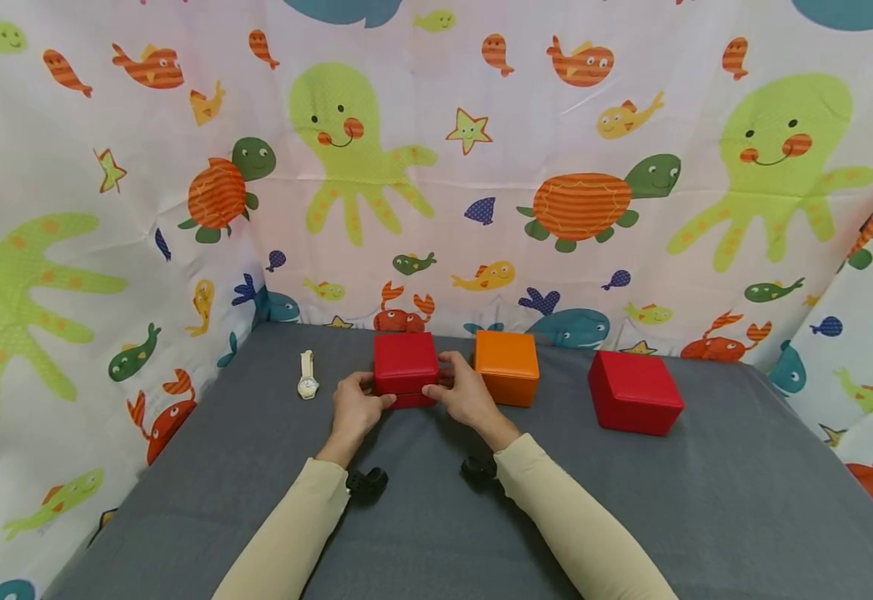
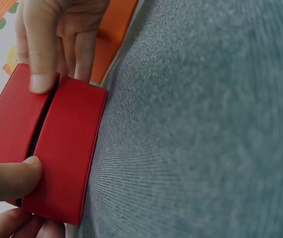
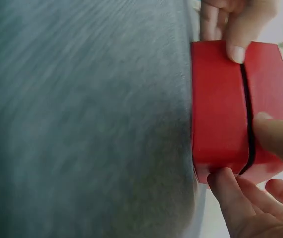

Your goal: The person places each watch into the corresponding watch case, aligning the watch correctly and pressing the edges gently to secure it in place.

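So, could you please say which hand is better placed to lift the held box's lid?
Probably the right hand: its thumb rests on the lid, above the gap, while the left hand has its thumb across the gap on the base, seemingly better for steadying.

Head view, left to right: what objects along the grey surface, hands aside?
Cream round-dialled wristwatch → gripped cuboid red leather-look box → cuboid orange leather-look box → second cuboid red leather-look box

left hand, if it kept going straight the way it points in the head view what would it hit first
The red box directly ahead: the left hand has its thumb on it. Beyond that, probably the patterned cloth, though depth is unclear.
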Action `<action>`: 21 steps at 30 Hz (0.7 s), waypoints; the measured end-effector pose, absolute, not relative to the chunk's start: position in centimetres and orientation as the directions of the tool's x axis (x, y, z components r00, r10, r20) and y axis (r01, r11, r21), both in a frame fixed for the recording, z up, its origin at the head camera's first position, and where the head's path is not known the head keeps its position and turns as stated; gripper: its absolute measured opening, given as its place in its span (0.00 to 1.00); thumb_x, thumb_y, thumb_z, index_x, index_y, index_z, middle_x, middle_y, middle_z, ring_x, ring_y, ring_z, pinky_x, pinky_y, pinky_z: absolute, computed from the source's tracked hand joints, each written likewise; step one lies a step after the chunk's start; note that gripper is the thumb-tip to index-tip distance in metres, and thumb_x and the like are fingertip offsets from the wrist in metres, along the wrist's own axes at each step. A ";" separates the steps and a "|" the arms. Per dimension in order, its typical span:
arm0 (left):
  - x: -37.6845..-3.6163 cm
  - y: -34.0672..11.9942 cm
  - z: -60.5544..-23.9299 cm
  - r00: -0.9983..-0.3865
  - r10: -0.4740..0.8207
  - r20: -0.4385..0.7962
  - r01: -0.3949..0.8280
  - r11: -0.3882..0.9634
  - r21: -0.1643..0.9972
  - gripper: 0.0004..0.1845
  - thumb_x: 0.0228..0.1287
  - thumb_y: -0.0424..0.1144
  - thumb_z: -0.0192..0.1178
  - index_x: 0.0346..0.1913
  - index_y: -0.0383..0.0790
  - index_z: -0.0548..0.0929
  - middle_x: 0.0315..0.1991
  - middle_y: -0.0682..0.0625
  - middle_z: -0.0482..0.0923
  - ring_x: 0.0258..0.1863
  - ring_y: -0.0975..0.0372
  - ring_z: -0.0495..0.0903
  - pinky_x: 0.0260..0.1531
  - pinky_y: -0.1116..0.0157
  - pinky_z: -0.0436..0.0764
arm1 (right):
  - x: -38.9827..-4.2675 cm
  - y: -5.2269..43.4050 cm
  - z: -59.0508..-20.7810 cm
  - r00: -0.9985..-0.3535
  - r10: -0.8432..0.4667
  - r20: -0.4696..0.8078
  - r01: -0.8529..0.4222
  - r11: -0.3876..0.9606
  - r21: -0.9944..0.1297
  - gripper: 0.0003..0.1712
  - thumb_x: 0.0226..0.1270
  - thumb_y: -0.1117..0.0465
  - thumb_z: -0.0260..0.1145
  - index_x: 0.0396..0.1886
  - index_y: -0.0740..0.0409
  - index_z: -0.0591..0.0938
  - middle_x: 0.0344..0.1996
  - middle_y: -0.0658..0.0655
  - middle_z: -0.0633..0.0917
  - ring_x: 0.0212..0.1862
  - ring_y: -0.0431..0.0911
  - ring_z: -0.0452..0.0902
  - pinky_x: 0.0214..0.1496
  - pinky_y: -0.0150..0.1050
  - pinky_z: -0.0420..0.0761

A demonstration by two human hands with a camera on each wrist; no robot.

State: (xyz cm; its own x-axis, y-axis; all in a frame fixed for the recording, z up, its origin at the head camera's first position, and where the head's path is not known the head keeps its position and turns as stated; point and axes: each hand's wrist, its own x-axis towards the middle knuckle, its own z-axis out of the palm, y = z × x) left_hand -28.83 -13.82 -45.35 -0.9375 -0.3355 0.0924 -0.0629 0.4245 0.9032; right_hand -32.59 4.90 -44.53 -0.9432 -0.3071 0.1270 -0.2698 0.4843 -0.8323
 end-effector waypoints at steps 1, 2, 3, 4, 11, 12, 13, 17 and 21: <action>-28.8 -13.9 -45.4 -0.937 -0.339 0.085 -0.068 0.417 0.906 0.26 0.48 0.29 0.72 0.53 0.27 0.78 0.47 0.35 0.80 0.45 0.48 0.82 0.45 0.54 0.81 | -32.6 4.9 -44.5 -0.936 -0.325 0.133 -0.291 0.505 -0.813 0.37 0.61 0.59 0.70 0.67 0.58 0.64 0.58 0.60 0.75 0.50 0.50 0.79 0.49 0.42 0.81; -28.8 -14.0 -45.5 -0.937 -0.341 0.076 -0.075 0.409 0.909 0.26 0.48 0.29 0.72 0.53 0.28 0.78 0.48 0.36 0.80 0.45 0.48 0.81 0.45 0.54 0.81 | -32.6 4.8 -44.4 -0.928 -0.344 0.140 -0.315 0.529 -0.788 0.39 0.60 0.60 0.70 0.68 0.57 0.62 0.60 0.60 0.73 0.50 0.50 0.78 0.50 0.41 0.81; -28.8 -14.0 -45.5 -0.938 -0.338 0.074 -0.074 0.405 0.912 0.26 0.49 0.29 0.72 0.53 0.28 0.78 0.47 0.36 0.80 0.45 0.48 0.82 0.44 0.54 0.81 | -32.6 4.8 -44.4 -0.918 -0.365 0.152 -0.344 0.546 -0.764 0.41 0.60 0.60 0.71 0.69 0.57 0.61 0.62 0.60 0.70 0.50 0.50 0.77 0.50 0.41 0.81; -28.8 -14.1 -45.5 -0.939 -0.336 0.072 -0.074 0.400 0.913 0.26 0.49 0.29 0.72 0.53 0.28 0.78 0.47 0.36 0.80 0.45 0.48 0.82 0.44 0.54 0.81 | -32.7 4.7 -44.2 -0.906 -0.388 0.167 -0.377 0.564 -0.735 0.42 0.59 0.61 0.71 0.70 0.56 0.61 0.64 0.60 0.66 0.51 0.50 0.76 0.51 0.41 0.80; -28.9 -14.1 -45.6 -0.945 -0.320 0.065 -0.068 0.387 0.920 0.26 0.49 0.29 0.71 0.54 0.29 0.77 0.48 0.36 0.79 0.45 0.48 0.81 0.44 0.55 0.82 | -33.1 4.8 -43.2 -0.842 -0.497 0.210 -0.525 0.664 -0.533 0.39 0.57 0.59 0.73 0.67 0.52 0.65 0.69 0.59 0.58 0.59 0.54 0.68 0.56 0.46 0.77; -28.9 -14.1 -45.7 -0.945 -0.321 0.065 -0.067 0.384 0.921 0.26 0.49 0.29 0.71 0.53 0.29 0.77 0.47 0.36 0.79 0.45 0.48 0.81 0.44 0.55 0.82 | -33.2 4.8 -43.1 -0.837 -0.506 0.210 -0.535 0.672 -0.512 0.39 0.57 0.58 0.73 0.66 0.52 0.66 0.69 0.58 0.58 0.60 0.54 0.68 0.57 0.46 0.76; -28.9 -14.1 -45.7 -0.944 -0.323 0.068 -0.065 0.384 0.921 0.26 0.49 0.29 0.71 0.53 0.29 0.77 0.47 0.36 0.79 0.45 0.48 0.82 0.44 0.54 0.82 | -33.3 4.8 -43.0 -0.832 -0.513 0.211 -0.543 0.678 -0.495 0.39 0.56 0.58 0.73 0.66 0.52 0.66 0.70 0.58 0.59 0.60 0.54 0.68 0.58 0.46 0.76; -29.0 -14.2 -45.7 -0.943 -0.326 0.072 -0.060 0.377 0.924 0.26 0.48 0.29 0.71 0.53 0.28 0.77 0.47 0.36 0.80 0.45 0.48 0.82 0.44 0.54 0.82 | -33.6 4.8 -42.8 -0.811 -0.545 0.214 -0.576 0.675 -0.461 0.39 0.56 0.57 0.74 0.66 0.53 0.67 0.69 0.56 0.61 0.60 0.52 0.68 0.59 0.46 0.75; -29.0 -14.3 -45.9 -0.944 -0.323 0.068 -0.061 0.372 0.926 0.26 0.48 0.29 0.71 0.53 0.29 0.77 0.47 0.36 0.79 0.46 0.48 0.81 0.44 0.54 0.82 | -33.7 4.9 -42.6 -0.787 -0.577 0.219 -0.610 0.674 -0.417 0.38 0.56 0.56 0.74 0.65 0.53 0.68 0.67 0.56 0.64 0.59 0.52 0.70 0.59 0.46 0.75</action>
State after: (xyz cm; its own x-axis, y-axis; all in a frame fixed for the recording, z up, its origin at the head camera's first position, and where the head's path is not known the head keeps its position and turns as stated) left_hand -28.97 -14.32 -45.89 -0.9441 -0.3228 0.0677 -0.0606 0.3717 0.9264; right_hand -33.66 4.86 -42.55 -0.7869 -0.5769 0.2192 -0.6100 0.6736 -0.4173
